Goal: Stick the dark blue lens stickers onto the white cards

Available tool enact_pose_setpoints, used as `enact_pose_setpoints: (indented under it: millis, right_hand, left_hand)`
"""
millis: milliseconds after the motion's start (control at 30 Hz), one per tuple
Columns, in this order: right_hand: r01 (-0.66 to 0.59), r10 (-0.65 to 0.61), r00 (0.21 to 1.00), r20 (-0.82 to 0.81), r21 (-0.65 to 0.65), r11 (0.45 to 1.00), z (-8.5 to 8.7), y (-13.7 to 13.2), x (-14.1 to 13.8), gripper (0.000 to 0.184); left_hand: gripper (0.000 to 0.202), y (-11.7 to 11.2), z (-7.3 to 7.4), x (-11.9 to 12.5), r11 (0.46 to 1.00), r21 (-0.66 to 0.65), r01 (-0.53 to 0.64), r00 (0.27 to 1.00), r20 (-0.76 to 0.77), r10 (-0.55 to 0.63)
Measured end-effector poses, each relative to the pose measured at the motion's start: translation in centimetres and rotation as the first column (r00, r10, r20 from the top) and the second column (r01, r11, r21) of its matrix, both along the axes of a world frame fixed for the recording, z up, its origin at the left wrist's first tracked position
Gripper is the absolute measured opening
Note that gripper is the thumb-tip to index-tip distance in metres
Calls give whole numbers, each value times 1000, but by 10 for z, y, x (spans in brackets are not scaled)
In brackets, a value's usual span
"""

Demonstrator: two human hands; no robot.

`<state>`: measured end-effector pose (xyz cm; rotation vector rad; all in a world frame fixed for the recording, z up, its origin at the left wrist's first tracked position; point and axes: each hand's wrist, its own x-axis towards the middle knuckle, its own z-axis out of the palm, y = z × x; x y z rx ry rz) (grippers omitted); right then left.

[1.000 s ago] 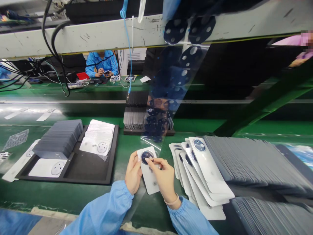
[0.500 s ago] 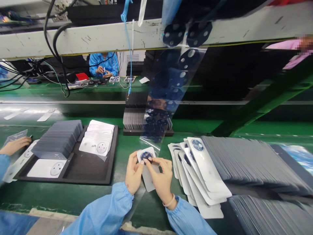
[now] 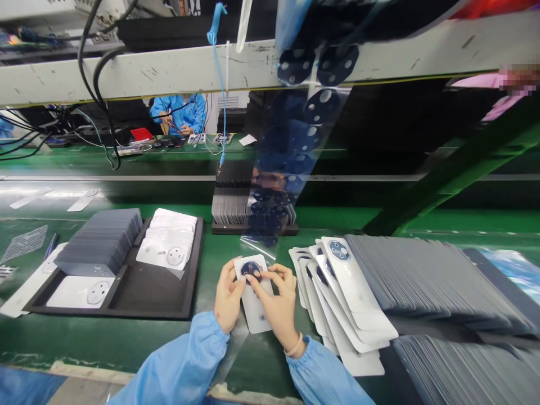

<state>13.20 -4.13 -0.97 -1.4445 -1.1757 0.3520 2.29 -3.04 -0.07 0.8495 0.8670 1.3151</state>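
Observation:
A white phone back cover (image 3: 255,315) stands tilted between my hands, low over the green bench. A dark round camera film (image 3: 250,268) with several holes lies over the lens area at its top. My left hand (image 3: 228,295) grips the cover's left edge, its thumb close to the film. My right hand (image 3: 278,295) has its thumb on the film and its bent fingers at the cover's right edge; their tips are partly hidden. Just to the right, several white back covers (image 3: 358,315) are fanned out, some with dark films on them.
A black divided tray (image 3: 156,295) at left holds grey sheets (image 3: 101,239) and white covers (image 3: 166,242). Long rows of grey covers (image 3: 439,281) fill the right. A clear strip of dark films (image 3: 291,152) hangs from the shelf beam (image 3: 169,70). A person in blue (image 3: 181,115) sits opposite.
Both my hands stay on the cover; more of its lower face shows below my right hand. Another person's hand at the far left has gone from view, leaving a mesh-like sheet there.

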Motion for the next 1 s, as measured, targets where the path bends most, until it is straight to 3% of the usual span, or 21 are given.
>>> enact_pose_setpoints:
  millis: [467, 633, 800, 933, 1000]
  right_hand:
    - [-92, 79, 983, -163, -72, 993, -2, 3, 4, 29]
    - [-44, 46, 998, 35, -41, 998, -1, 1, 0, 27]
    - [57, -42, 956, 291, -41, 998, -2, 1, -2, 30]
    - [133, -109, 955, 276, -71, 989, -2, 6, 5, 50]
    - [81, -67, 984, 165, -77, 994, -1, 6, 8, 54]
  left_hand:
    - [55, 3, 8, 0, 993, -117, 29, 991, 131, -13]
    - [55, 4, 6, 0, 992, -123, -7, 993, 112, 21]
    - [52, 2, -3, 1, 993, -81, -82, 995, 42, 86]
    - [46, -1, -3, 1, 986, -18, -169, 985, -28, 168]
    - [45, -3, 0, 2, 985, 7, -170, 984, -56, 170]
